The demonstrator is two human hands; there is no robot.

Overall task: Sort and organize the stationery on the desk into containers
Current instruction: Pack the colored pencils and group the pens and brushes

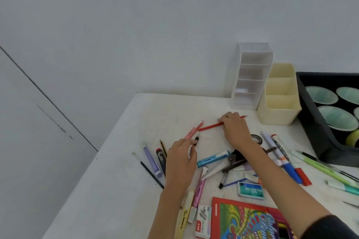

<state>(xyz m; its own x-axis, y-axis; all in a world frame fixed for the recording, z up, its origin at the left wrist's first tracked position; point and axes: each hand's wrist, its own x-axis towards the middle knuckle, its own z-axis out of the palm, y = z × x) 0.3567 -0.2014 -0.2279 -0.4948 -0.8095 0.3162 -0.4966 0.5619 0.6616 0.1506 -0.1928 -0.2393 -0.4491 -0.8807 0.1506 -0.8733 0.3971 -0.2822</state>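
My right hand (236,130) lies over a red pencil (210,126) on the white desk (147,114), its fingers curled round the shaft near the sharpened end. My left hand (181,163) pinches a small black-tipped pen (196,139) beside a pink pen (193,130). A white tiered organizer (250,75) and a cream divided pen holder (279,98) stand behind, both empty as far as I see. A blue marker (212,159), purple highlighter (152,162), several markers and pens (287,161) lie scattered around.
A black tray (310,122) with green dishes sits at the right. A staples box (251,190), a small stapler-pin box (203,223), a yellow highlighter (183,217) and a red colouring-pencil pack (246,221) lie near me. The desk's left edge drops off beside the wall.
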